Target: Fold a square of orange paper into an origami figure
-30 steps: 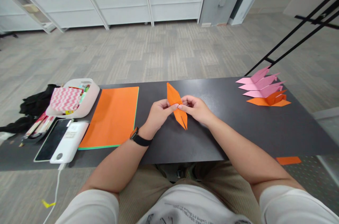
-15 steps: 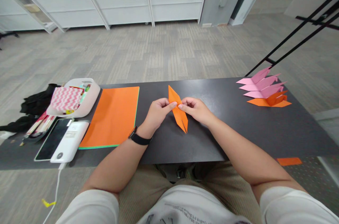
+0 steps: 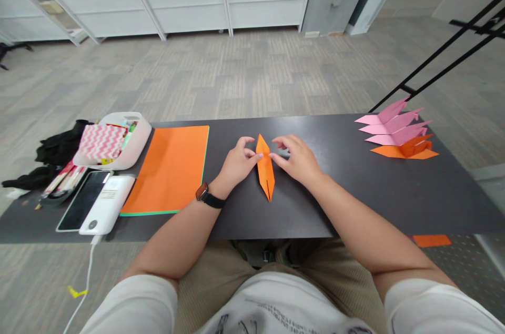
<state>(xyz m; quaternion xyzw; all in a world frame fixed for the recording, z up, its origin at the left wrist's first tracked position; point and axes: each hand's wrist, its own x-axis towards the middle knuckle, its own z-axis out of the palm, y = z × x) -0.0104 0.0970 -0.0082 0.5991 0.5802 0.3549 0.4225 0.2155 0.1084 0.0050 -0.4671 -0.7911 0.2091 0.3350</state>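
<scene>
A folded orange paper (image 3: 265, 172), long and pointed at both ends, lies near the middle of the dark table (image 3: 307, 213), with a slit in its near end. On its left side, my left hand (image 3: 239, 161) touches the edge with the thumb, the fingers raised apart from it. From the right, my right hand (image 3: 296, 160) has its thumb tip at the paper's edge and its fingers spread above the table. Neither hand is closed round the paper.
Orange sheets (image 3: 169, 165) lie left of my hands. Farther left are a white basket (image 3: 136, 144), a phone (image 3: 84, 200), a white power bank (image 3: 106, 205) and black cloth (image 3: 61, 144). Pink folded papers (image 3: 394, 126) and an orange one (image 3: 406, 150) stand at the right.
Both hands have loosened from the folded paper and their fingers have spread. The paper has turned to point more nearly straight towards me.
</scene>
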